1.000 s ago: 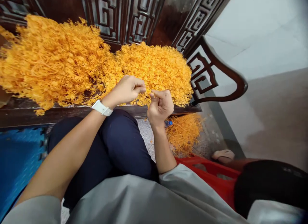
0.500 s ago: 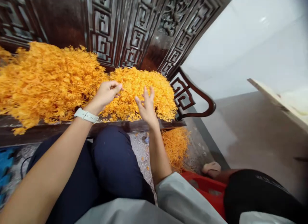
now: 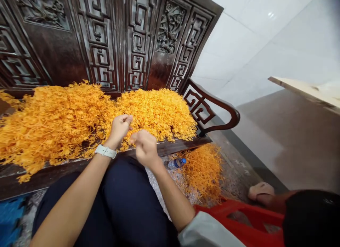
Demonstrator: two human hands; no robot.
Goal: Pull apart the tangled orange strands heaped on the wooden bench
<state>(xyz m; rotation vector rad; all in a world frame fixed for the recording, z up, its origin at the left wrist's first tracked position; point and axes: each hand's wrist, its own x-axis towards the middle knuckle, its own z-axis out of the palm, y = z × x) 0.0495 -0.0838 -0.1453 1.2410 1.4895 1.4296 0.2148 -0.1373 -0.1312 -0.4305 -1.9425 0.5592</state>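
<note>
Heaps of orange flower-like pieces lie on a dark carved wooden bench: a larger, stringy heap [image 3: 58,116] to the left and a lighter yellow-orange heap [image 3: 159,110] to the right. My left hand [image 3: 120,128], a pale watch strap on its wrist, is closed in a pinch at the front of the heaps. Close beside it, my right hand [image 3: 145,148] is curled shut above the bench's front edge and a little blurred. Whatever either hand pinches is too small or hidden to make out.
The bench's curved armrest [image 3: 223,112] rises on the right. On the floor are a water bottle with a blue cap [image 3: 176,164] and a pile of orange stems [image 3: 204,169]. A red plastic stool [image 3: 239,218] and another person's leg [image 3: 276,202] are at lower right.
My right hand has come down and left from over the right heap, its spread fingers now closed, to beside my left hand. My left hand stays pinched. The view has shifted.
</note>
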